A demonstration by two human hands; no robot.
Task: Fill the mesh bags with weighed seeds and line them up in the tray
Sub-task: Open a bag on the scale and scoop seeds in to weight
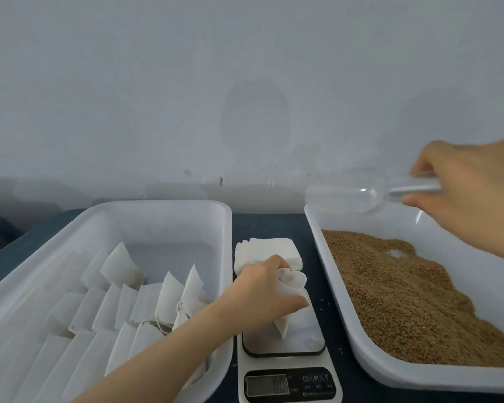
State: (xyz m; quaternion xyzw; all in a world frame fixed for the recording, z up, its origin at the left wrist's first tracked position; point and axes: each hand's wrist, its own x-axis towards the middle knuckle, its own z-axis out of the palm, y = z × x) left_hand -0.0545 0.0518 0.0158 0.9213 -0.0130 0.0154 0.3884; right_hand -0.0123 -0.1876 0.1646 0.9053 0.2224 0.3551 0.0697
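My left hand grips an empty white mesh bag and holds it upright on the platform of a white digital scale. My right hand holds the handle of a clear plastic scoop above the far end of the white tray of brown seeds; the scoop looks nearly empty. On the left, a white tray holds several filled mesh bags lined up in rows. A stack of flat empty bags lies behind the scale.
A dark blue cloth covers the table, with a few loose seeds beside the scale. The scale's display faces me at the front edge. A pale wall rises right behind the trays.
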